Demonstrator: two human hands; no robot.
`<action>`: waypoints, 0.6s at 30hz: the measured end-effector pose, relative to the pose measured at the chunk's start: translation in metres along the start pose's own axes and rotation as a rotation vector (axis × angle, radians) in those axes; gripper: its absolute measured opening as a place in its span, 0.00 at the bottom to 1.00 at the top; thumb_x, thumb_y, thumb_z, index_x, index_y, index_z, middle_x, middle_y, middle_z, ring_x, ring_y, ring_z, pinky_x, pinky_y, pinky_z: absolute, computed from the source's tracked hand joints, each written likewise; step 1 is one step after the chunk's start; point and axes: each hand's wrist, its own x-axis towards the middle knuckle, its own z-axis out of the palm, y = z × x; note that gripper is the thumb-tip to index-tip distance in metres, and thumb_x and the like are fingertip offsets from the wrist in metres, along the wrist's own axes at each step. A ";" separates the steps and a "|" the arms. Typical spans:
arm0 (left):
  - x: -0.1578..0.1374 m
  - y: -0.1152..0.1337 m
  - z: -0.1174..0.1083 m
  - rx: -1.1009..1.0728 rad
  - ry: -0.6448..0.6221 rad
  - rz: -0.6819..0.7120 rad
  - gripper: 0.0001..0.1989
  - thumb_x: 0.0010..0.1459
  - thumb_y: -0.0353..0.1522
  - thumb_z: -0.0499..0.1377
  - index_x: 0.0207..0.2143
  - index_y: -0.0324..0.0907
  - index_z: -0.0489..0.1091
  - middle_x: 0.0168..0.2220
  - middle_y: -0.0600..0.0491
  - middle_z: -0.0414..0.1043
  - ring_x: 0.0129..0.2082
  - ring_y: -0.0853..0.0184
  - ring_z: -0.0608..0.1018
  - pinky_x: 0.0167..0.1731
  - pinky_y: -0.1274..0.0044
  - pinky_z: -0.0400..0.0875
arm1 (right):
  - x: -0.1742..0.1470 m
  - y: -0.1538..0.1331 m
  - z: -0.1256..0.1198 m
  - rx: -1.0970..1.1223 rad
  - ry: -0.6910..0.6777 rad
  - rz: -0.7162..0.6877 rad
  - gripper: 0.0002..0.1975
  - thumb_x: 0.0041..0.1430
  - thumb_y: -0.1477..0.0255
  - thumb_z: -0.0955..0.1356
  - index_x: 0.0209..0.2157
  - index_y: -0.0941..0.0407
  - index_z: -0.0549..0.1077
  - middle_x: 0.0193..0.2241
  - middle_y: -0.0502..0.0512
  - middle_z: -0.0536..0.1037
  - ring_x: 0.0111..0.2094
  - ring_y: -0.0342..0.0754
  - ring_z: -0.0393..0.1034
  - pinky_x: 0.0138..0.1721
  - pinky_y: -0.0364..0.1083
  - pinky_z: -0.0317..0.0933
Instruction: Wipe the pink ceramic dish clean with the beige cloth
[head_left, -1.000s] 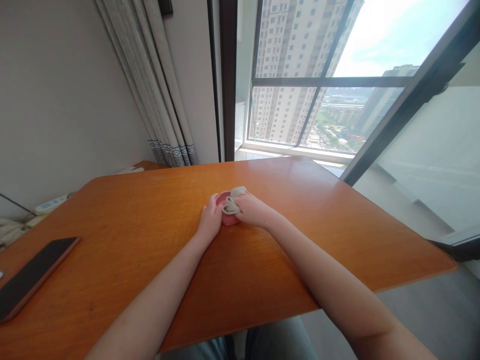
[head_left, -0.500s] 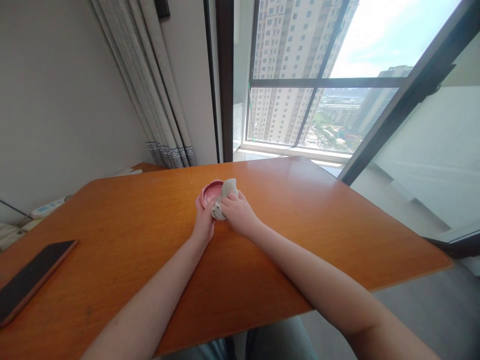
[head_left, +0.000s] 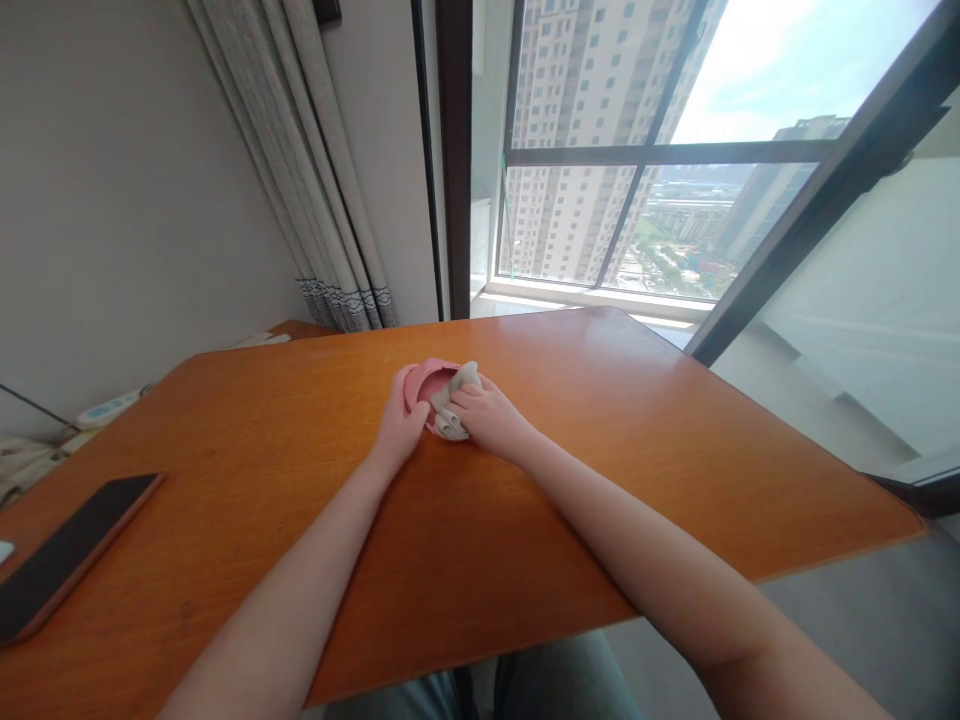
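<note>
A round pink dish (head_left: 430, 382) with a raised rim is tilted over the middle of the wooden table (head_left: 300, 440). Its left side is gripped by my left hand (head_left: 400, 425), the thumb over the near edge and the other fingers hidden behind. In my right hand (head_left: 487, 415) is a bunched pale grey cloth (head_left: 450, 424), pressed against the right side of the dish. Part of the cloth lies over the rim and covers some of the inside.
A dark phone-like slab with a brown edge (head_left: 79, 550) lies at the left of the table. Beyond the far edge are a grey curtain (head_left: 300, 170) and a large window (head_left: 577, 220). A white power strip (head_left: 112, 410) sits past the left edge.
The dish has turned and tilted in my left hand, whose grip has shifted a little left. My right hand and the cloth have moved slightly right and down along the rim.
</note>
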 end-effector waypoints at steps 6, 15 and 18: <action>-0.007 0.003 0.008 -0.037 0.076 -0.008 0.28 0.53 0.33 0.53 0.57 0.43 0.52 0.58 0.46 0.59 0.58 0.61 0.64 0.59 0.68 0.57 | 0.000 -0.013 0.005 -0.057 0.008 0.093 0.12 0.65 0.75 0.58 0.34 0.54 0.72 0.32 0.55 0.73 0.39 0.51 0.60 0.49 0.55 0.49; -0.014 -0.022 0.039 -0.310 0.327 -0.222 0.21 0.52 0.34 0.55 0.49 0.43 0.58 0.50 0.48 0.64 0.50 0.64 0.70 0.53 0.70 0.63 | 0.002 -0.018 0.009 -0.078 0.047 0.099 0.08 0.63 0.75 0.62 0.35 0.56 0.72 0.32 0.54 0.73 0.38 0.50 0.59 0.47 0.53 0.47; -0.007 -0.019 0.025 -0.255 0.280 -0.214 0.20 0.51 0.30 0.53 0.48 0.43 0.59 0.47 0.49 0.66 0.48 0.64 0.70 0.52 0.69 0.64 | 0.000 -0.007 0.010 -0.060 0.069 0.000 0.08 0.64 0.73 0.61 0.35 0.56 0.72 0.31 0.53 0.73 0.38 0.48 0.60 0.49 0.53 0.46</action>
